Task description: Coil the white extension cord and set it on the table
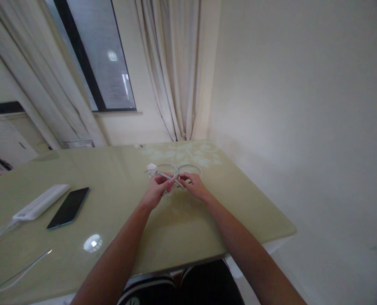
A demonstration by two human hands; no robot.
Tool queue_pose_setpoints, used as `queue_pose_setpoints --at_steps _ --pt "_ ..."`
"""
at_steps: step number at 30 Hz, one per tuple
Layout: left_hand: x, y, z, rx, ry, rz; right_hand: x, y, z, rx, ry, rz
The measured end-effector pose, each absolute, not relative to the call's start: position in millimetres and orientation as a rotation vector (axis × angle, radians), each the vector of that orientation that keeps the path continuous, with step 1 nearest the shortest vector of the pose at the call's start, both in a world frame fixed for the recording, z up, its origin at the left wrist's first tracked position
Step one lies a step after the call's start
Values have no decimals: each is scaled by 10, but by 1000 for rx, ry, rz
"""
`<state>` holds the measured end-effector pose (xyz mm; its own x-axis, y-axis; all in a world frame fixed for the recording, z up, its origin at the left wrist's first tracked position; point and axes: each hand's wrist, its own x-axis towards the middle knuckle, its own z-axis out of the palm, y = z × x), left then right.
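Note:
Both hands meet over the middle of the table [188, 237], on a pale looped cable [190, 166]. My left hand [156, 190] pinches the cable where its strands cross. From the right, my right hand [193, 185] grips the same cable, its thumb and fingers closed close to the left fingertips. Two loops stand out beyond the fingers, one on each side. A white plug [152, 168] at the cable's end lies just past my left hand. Parts of the cable are hidden behind the fingers.
A white power strip [42, 202] and a dark phone [69, 207] lie on the left. A thin white cable [23, 271] runs near the front left edge. A wall [303, 127] borders the table's right side; curtains [172, 63] and a window [102, 55] are behind.

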<state>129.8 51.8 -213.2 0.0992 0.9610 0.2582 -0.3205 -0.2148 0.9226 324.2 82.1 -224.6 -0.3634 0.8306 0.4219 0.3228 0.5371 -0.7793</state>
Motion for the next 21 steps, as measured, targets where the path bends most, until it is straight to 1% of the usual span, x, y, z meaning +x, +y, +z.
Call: queue_pose_setpoints --at_steps 7,12,15,21 --pt "1265 519 -2100 1044 728 1484 3281 789 -2247 -840 -2129 793" --pt "1227 589 -2132 1008 740 1487 3282 769 -2265 -876 -2211 654" --pt "1242 597 -2143 925 732 1509 3276 780 -2271 -835 -2238 641" --pt "1277 541 -2130 833 620 1278 3202 788 -2328 -746 -2194 708"
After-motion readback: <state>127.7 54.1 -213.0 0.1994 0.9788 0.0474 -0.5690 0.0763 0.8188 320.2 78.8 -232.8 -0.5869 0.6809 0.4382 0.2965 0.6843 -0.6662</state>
